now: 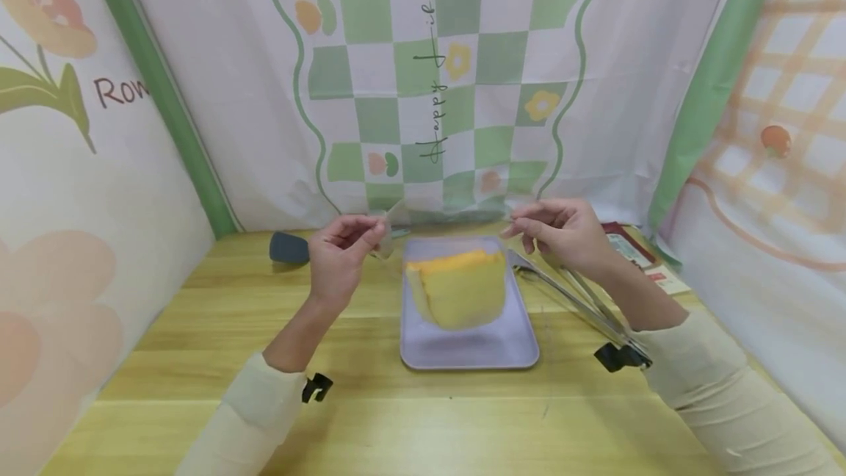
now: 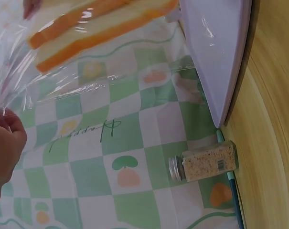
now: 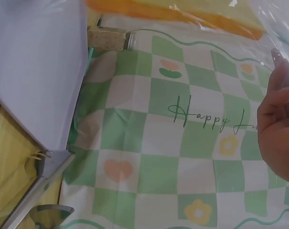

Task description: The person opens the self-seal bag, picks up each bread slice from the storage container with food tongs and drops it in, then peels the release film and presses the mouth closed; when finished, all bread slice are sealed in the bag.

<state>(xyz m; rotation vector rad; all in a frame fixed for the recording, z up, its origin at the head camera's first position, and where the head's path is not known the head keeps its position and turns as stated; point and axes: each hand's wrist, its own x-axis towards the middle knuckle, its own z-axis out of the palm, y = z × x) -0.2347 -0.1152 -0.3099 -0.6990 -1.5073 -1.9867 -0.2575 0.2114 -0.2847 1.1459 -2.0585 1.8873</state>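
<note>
In the head view, slices of bread (image 1: 463,296) with orange-brown crusts hang inside a clear plastic bag (image 2: 63,93) over a pale purple tray (image 1: 469,356). My left hand (image 1: 340,259) pinches the bag's film on the left, thumb against the fingers. On the opposite side, my right hand (image 1: 570,235) pinches the bag with its thumb and fingers. Both hands are raised above the tray, spread apart with the bread between and below them. Two slices show side by side through the shiny film in the left wrist view.
Metal tongs (image 1: 581,301) lie right of the tray, under my right forearm. A dark spatula head (image 1: 288,248) shows at the left. Behind the tray stands a seasoning jar (image 2: 208,162). Packets (image 1: 626,244) lie at the back right. A checkered curtain (image 1: 436,94) closes the back.
</note>
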